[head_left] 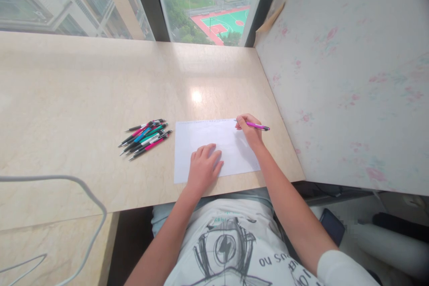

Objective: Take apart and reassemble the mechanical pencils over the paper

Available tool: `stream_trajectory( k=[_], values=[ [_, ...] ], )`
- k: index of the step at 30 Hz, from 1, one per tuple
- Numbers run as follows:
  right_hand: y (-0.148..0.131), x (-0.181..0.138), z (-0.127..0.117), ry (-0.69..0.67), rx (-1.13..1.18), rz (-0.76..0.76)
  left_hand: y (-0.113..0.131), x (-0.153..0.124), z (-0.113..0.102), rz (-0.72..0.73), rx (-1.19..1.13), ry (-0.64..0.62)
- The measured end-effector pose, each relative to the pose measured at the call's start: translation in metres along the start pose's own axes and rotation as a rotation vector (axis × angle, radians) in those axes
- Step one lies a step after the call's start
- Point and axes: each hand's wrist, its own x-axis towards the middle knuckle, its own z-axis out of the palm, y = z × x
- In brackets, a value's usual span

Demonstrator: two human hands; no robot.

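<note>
With the middle of the white paper [182,156] as the dial's centre, the right hand [248,128] is at two o'clock, its grip closed around a pink pen [256,125]. The pen's point is at the paper's top edge; I cannot tell whether it touches. A row of small handwritten marks runs along that edge from eleven o'clock to the pen point, too fine to read. The left hand [203,164] rests on the paper toward seven o'clock, grip open, fingers spread, palm down, holding nothing.

At nine o'clock, just beside the paper on the pale surface [83,94], lies a heap of pens [145,138] in pink, blue, green and white with black parts; any brand on them is too small to read. A grey cable [80,181] curves across at eight o'clock. At six o'clock the person's white shirt [248,214] carries a sketch with a lightning bolt in a circle, and upside-down lettering, partly hidden in folds. A window [187,4] stands at twelve, a flowered wall [351,76] at three.
</note>
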Motion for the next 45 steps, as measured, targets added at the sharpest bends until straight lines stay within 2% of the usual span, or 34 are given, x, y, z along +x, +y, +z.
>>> stream_trajectory(
  k=[4, 14, 45],
  values=[
    [0.009, 0.022, 0.010, 0.010, -0.198, -0.084, 0.000, 0.000, -0.001, -0.005, -0.007, -0.002],
    [0.025, 0.030, 0.012, -0.009, -0.291, -0.113, -0.001, 0.000, -0.002, -0.015, -0.026, -0.011],
    [0.033, 0.031, 0.012, 0.022, -0.329, -0.177, 0.001, 0.001, -0.003, -0.019, 0.003, -0.015]
  ],
)
